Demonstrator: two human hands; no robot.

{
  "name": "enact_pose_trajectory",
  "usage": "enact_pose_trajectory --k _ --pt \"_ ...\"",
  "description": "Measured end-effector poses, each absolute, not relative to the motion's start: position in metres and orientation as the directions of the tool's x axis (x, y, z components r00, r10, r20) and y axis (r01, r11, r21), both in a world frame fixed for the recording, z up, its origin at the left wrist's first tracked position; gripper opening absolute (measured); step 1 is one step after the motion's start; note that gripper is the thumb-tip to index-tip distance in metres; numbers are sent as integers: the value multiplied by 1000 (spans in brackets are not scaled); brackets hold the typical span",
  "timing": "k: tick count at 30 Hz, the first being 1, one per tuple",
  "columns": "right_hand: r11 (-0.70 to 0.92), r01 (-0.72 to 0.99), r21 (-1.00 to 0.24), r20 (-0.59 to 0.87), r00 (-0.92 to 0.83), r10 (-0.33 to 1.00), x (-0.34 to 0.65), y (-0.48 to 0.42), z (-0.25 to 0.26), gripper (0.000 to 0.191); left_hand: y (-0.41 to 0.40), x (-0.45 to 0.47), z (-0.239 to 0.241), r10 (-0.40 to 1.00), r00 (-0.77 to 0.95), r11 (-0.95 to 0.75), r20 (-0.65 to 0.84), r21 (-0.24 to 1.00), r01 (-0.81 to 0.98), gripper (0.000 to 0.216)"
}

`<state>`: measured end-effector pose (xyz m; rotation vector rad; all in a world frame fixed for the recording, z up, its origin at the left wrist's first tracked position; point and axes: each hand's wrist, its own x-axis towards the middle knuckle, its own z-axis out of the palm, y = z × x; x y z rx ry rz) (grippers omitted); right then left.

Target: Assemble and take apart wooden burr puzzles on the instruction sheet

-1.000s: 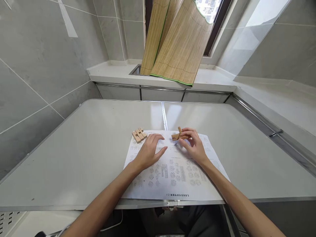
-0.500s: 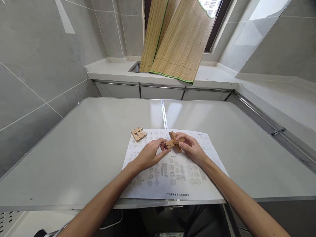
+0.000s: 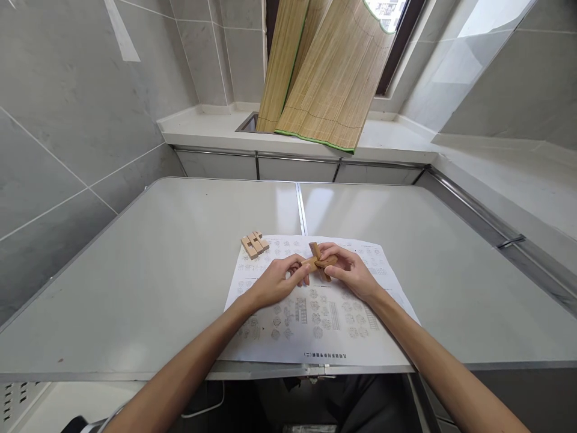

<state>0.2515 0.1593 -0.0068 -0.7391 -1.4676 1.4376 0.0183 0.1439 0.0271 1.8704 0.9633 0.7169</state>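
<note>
I see a small wooden cross (image 3: 311, 263), made of sticks, held up over the near middle of the big paper (image 3: 324, 346). The left hand (image 3: 277, 279) comes in from the left side, with the back of the hand up and the fingers bent in. The right hand (image 3: 354, 273) comes in from the other side, with its fingers curled over and its thumb underneath. Both arms reach forward over the near edge of the table, and the two hands are close, with only the wood between them. One second ago I saw the left hand reaching with nothing in it, and just the right hand had the wood. Half a second ago a dark mark showed on the left end; now the wood has turned and I can't see that mark. Both grips are narrow: the left thumb and fingers pinch the left end, and the right thumb and fingers pinch the right end. I can't tell how hard they squeeze. To the left, a flat bunch of light wooden blocks (image 3: 255, 245) sits at the paper's far corner. The paper lies on the pale table (image 3: 135, 270). Past the table, a straw mat (image 3: 333, 78) leans by the window.
</note>
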Motion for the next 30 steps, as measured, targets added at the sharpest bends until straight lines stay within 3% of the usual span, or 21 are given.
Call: enact_pose_trajectory --k 6,16,26,30 --pt "178 -113 -978 207 -362 909 254 160 -7 33 147 19 21 870 478 -261 118 934 244 34" --pt "134 -116 -984 171 -427 888 253 157 -1 72 148 19 19 871 459 -307 174 923 234 30" --pt "99 -26 -995 100 -475 874 251 154 -5 88 147 19 17 865 448 -372 224 887 273 30" --pt "140 83 -987 90 -444 892 251 153 -7 82 147 19 18 863 451 -383 229 879 285 29"
